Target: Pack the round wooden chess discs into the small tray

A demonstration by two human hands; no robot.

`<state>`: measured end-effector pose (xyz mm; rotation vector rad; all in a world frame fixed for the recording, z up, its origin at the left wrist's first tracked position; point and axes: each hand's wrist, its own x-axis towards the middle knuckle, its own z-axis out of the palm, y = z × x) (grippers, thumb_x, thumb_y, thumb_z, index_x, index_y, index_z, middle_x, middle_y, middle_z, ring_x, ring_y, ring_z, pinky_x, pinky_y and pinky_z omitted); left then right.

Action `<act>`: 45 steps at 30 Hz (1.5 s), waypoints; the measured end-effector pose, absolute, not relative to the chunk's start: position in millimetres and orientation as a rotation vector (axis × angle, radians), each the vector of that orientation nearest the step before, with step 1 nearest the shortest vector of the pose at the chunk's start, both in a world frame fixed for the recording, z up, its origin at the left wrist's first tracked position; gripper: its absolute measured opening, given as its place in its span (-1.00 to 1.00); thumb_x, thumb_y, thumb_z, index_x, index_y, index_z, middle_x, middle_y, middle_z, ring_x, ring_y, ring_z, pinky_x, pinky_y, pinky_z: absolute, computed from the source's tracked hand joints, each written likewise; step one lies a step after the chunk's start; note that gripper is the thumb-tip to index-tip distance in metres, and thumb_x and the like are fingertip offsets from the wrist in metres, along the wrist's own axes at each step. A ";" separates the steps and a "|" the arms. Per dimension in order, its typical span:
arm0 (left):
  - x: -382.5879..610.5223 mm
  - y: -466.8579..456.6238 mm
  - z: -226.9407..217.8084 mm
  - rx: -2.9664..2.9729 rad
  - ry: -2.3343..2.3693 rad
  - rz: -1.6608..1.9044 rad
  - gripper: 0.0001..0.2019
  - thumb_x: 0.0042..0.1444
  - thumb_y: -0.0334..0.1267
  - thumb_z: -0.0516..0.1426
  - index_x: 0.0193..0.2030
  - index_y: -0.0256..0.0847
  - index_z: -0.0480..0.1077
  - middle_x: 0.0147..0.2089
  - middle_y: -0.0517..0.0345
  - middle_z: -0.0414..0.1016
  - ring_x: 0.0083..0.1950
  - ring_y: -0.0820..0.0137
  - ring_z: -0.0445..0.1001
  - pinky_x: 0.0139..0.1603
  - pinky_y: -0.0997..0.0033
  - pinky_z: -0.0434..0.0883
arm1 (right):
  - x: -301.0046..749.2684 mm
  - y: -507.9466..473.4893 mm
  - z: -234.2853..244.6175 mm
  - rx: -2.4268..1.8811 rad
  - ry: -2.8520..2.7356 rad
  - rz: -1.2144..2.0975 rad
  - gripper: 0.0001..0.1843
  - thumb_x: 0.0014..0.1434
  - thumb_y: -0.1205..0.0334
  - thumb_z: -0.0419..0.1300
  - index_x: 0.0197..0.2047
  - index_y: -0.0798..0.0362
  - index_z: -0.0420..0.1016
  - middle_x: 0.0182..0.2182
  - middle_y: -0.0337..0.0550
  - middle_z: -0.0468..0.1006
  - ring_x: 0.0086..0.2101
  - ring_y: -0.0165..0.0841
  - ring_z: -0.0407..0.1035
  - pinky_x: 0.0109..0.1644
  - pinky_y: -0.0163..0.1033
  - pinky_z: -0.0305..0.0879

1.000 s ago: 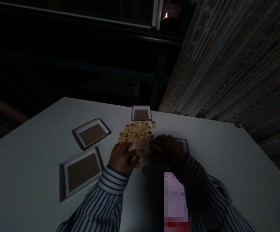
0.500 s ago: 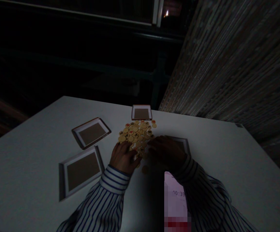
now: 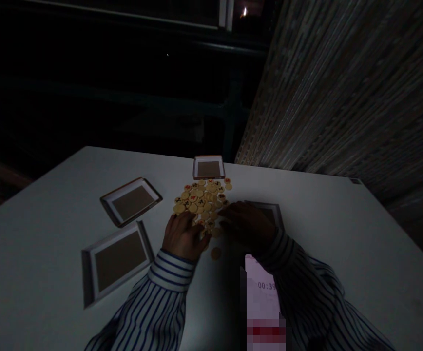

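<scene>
4 trays are set around pieces still heaped and mixed; left hand and right hand are half-curled, any grip indiscernible.

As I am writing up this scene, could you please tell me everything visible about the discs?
The discs are small, round, flat and tan, wood-like in look; some show red or black marks, others look plain. They lie loosely heaped, many overlapping, on the white table, on the near side of the far tray. One lies apart at the near end. The left hand covers some; the right hand is at their right edge, its contact too dark to tell.
</scene>
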<state>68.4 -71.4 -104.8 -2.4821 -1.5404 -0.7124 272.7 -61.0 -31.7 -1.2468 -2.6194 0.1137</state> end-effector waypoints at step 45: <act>73.9 -73.4 -103.6 -2.448 -1.607 -0.715 -0.73 -0.04 -0.05 0.09 -0.34 -0.15 0.51 -0.13 -0.04 0.40 -0.06 0.13 0.33 0.00 -0.04 0.23 | 272.9 -64.9 -23.8 -1.244 -2.614 0.074 -0.73 0.16 0.19 0.03 -0.07 0.04 0.33 -0.18 -0.10 0.45 -0.20 -0.31 0.28 -0.14 -0.16 0.08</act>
